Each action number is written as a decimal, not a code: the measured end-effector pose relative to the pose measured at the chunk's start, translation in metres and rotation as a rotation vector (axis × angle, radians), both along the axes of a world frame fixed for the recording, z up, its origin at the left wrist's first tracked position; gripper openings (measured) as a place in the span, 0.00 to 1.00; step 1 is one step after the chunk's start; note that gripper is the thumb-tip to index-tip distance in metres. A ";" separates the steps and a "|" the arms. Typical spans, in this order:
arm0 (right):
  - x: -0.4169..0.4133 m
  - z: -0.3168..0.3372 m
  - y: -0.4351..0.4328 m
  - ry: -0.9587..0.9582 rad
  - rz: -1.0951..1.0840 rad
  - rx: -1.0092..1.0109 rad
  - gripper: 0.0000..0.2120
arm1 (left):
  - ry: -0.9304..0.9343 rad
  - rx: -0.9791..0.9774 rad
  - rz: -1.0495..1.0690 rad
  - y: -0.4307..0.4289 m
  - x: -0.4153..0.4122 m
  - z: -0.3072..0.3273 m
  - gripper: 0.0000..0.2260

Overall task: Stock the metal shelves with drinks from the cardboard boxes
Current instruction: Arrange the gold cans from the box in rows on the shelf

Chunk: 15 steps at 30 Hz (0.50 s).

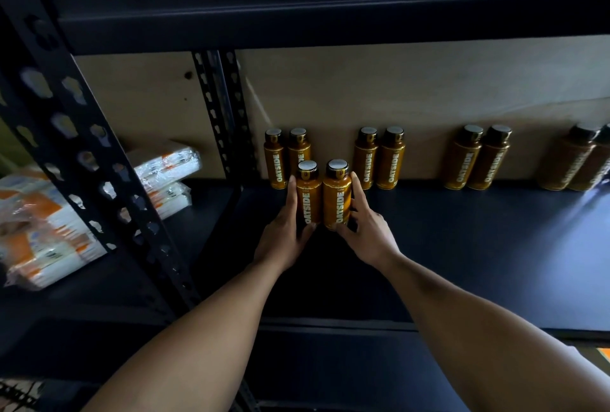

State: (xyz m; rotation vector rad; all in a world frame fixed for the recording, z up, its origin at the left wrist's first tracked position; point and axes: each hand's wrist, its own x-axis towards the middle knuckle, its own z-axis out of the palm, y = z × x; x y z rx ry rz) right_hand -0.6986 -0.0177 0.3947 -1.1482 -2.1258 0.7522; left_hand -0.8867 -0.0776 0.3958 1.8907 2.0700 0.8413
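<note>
Here, a front pair of drinks goes onto the metal shelf (pixel 462 246).
The back row (pixel 379 160) stands in pairs against the wall. The left bottle (pixel 308 195) and right bottle (pixel 336 195) stand side by side just in front of its leftmost pair. The left hand (pixel 284 235) and right hand (pixel 369 233) each clasp one low down, fingers along the outer side, thumb across the front. Best to push both straight back together, bases flat, then let go gently.
</note>
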 end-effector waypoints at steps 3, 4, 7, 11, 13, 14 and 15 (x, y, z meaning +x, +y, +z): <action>0.001 -0.001 0.000 0.002 0.003 0.006 0.53 | 0.000 -0.003 -0.001 0.000 0.000 0.000 0.46; 0.001 -0.001 0.000 0.004 0.004 0.004 0.53 | -0.001 -0.002 0.001 0.000 0.000 -0.001 0.46; 0.001 -0.002 0.001 0.004 0.009 0.001 0.53 | -0.009 -0.011 0.004 0.000 0.001 0.000 0.46; 0.001 -0.003 0.001 0.009 0.005 -0.004 0.54 | -0.039 -0.028 0.015 -0.001 0.001 0.001 0.47; 0.000 -0.004 0.002 0.011 0.001 -0.029 0.57 | -0.063 -0.020 0.023 -0.001 0.001 0.001 0.50; 0.000 -0.004 0.003 0.019 -0.003 -0.051 0.59 | -0.076 -0.010 0.027 -0.002 0.001 0.001 0.52; 0.001 -0.003 0.004 0.036 -0.008 -0.081 0.62 | -0.092 0.002 0.035 -0.003 0.001 0.002 0.53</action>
